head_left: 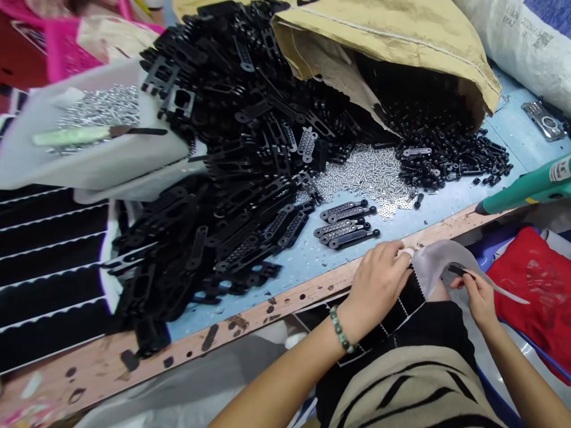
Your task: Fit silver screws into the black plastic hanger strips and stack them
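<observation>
Over my lap, my left hand [381,276], with a green bead bracelet at the wrist, is closed on a strip of black stickers [408,302] with jagged white gaps. Its pale translucent backing [439,261] curls away past the fingers to the right. My right hand [479,297] pinches a small flat black piece [459,270] beside that curl. On the blue tabletop ahead of my left hand lie several black ribbed links [345,226] with small eye ends, grouped side by side.
A big heap of black plastic parts [241,119] spreads across the table [303,273]. Silver screws [366,172] lie by an open paper sack [401,35]. A knife [75,135] rests on a white screw bin [147,160]. A green power screwdriver [526,184] juts in from the right.
</observation>
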The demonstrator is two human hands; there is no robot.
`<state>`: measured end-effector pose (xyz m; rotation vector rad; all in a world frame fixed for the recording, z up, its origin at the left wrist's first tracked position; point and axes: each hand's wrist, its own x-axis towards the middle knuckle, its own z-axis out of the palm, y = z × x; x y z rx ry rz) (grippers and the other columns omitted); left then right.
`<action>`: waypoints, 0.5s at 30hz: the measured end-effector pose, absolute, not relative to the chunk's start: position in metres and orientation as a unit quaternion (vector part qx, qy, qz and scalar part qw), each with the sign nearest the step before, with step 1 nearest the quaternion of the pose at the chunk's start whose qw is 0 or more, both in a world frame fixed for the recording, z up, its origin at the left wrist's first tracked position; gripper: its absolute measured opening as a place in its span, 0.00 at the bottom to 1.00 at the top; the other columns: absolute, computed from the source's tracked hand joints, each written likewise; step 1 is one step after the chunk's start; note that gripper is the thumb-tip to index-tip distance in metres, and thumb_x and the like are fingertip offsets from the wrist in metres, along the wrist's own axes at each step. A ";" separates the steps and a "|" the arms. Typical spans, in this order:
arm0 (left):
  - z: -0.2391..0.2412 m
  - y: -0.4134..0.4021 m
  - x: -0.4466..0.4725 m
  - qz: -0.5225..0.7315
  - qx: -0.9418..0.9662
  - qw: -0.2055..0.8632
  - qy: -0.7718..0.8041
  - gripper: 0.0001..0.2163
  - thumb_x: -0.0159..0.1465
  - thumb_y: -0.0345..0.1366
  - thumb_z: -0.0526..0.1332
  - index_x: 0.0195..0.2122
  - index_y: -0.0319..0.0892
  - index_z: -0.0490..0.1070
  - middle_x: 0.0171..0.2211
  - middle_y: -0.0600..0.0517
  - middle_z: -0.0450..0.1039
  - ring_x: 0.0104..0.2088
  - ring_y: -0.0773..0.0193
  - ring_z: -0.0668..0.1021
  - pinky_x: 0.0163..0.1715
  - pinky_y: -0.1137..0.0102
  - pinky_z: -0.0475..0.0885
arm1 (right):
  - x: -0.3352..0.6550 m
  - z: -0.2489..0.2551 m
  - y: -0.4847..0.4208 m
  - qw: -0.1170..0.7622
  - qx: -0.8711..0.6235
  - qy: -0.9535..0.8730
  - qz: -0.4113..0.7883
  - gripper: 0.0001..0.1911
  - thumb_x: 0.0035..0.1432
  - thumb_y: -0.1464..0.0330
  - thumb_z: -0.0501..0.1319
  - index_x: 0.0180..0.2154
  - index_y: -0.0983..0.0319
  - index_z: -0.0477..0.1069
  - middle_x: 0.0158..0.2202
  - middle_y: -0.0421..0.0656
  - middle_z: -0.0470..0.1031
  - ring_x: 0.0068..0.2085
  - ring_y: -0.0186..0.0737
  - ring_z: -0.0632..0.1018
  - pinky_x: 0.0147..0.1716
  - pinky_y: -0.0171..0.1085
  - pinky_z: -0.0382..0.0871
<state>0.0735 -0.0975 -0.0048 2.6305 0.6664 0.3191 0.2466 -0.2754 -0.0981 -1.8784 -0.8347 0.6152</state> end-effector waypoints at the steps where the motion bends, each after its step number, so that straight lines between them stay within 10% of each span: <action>1: 0.001 -0.099 0.070 0.142 0.928 0.242 0.245 0.07 0.66 0.34 0.54 0.42 0.39 0.68 0.45 0.43 0.70 0.44 0.56 0.73 0.43 0.60 0.72 | 0.243 -0.087 -0.269 0.488 -0.757 -0.373 0.222 0.14 0.63 0.58 0.51 0.39 0.60 0.70 0.28 0.44 0.75 0.30 0.43 0.76 0.34 0.44 0.73; 11: 0.010 -0.090 0.021 0.197 0.847 0.374 0.324 0.16 0.69 0.28 0.46 0.52 0.43 0.68 0.59 0.47 0.63 0.59 0.62 0.66 0.58 0.62 0.66 | 0.184 -0.012 -0.157 0.359 -0.621 -0.670 0.193 0.25 0.58 0.64 0.59 0.56 0.59 0.57 0.42 0.48 0.66 0.37 0.42 0.72 0.35 0.42 0.72; 15: 0.001 -0.083 -0.002 0.229 0.807 0.456 0.297 0.20 0.68 0.30 0.47 0.61 0.45 0.58 0.61 0.48 0.61 0.61 0.60 0.63 0.61 0.58 0.62 | 0.177 0.002 -0.138 0.367 -0.547 -0.706 0.259 0.05 0.61 0.69 0.56 0.40 0.58 0.66 0.38 0.46 0.66 0.39 0.41 0.71 0.38 0.41 0.71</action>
